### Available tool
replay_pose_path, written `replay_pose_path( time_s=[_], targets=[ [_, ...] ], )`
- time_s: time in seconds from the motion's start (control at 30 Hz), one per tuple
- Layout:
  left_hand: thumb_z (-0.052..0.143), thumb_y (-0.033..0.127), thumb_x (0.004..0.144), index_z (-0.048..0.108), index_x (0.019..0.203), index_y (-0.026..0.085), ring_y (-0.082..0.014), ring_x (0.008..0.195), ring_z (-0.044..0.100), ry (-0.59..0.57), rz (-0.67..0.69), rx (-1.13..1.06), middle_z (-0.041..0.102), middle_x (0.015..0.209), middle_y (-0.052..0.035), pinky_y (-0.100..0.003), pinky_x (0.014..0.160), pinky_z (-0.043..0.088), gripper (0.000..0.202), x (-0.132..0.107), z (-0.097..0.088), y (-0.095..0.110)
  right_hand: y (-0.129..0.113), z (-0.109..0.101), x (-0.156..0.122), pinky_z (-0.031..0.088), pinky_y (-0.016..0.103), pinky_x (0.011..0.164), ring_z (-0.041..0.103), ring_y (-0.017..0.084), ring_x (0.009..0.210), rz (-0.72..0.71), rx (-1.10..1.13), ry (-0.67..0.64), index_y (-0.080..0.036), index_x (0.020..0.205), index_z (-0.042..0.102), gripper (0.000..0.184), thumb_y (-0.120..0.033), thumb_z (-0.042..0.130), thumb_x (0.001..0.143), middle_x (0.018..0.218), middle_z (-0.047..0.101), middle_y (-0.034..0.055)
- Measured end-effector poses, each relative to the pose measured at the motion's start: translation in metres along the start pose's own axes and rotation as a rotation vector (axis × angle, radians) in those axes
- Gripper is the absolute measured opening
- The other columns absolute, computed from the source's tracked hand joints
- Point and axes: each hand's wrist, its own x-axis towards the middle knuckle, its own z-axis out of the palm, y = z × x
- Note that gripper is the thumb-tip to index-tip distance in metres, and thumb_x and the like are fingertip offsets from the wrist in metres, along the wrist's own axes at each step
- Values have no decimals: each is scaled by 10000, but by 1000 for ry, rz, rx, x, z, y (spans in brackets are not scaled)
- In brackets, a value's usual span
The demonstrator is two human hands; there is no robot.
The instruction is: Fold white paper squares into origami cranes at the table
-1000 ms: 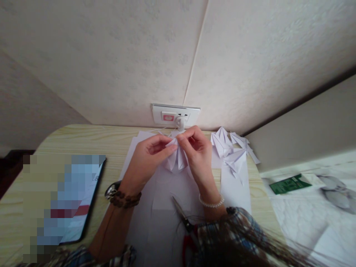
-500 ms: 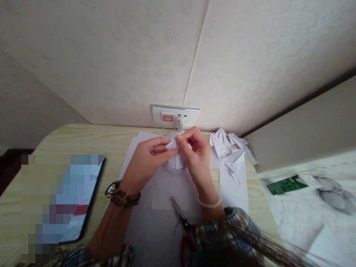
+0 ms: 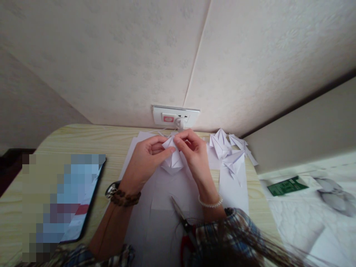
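The left hand pinches a pleated paper between thumb and fingers, above flat sheets. At its upper right edge, the right hand grips it with thumb and fingertips. It looks largely creased but is not yet set down; farther right, several folded pieces already lie shaped.

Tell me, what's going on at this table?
A person is holding a folded white paper piece in both hands, the left grip on one side and the right grip pinching near its top. It's above white paper sheets, where red-handled scissors lie, partly hidden by the right sleeve. More folded paper pieces lie to the right, and a tablet is on the left.
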Motion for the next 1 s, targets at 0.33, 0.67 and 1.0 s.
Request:
replay_pose_path(
  time_s=[0.33, 0.67, 1.0],
  targets=[
    [790, 379, 653, 733, 740, 169, -121, 575, 591, 22, -23, 15, 707, 649, -7, -199, 534, 431, 235, -1, -1, 4, -2, 0, 0, 426, 256, 634, 521, 125, 660, 22, 66, -31, -209, 673, 611, 143, -277, 680, 779, 667, 557, -36],
    [770, 326, 672, 735, 700, 188, -129, 627, 600, 55, -1, -12, 710, 686, 1, -201, 584, 466, 145, 0, 0, 3, -1, -4, 0, 385, 256, 619, 467, 117, 621, 97, 181, -97, -208, 667, 603, 185, -317, 635, 813, 638, 522, -43],
    [695, 267, 739, 717, 688, 217, -136, 597, 612, 41, 60, 73, 664, 623, 25, -203, 540, 457, 75, -4, 1, 6, -1, -6, 0, 380, 247, 633, 482, 107, 624, 141, 280, -129, -200, 668, 620, 142, -269, 669, 782, 658, 549, -54]
  ],
)
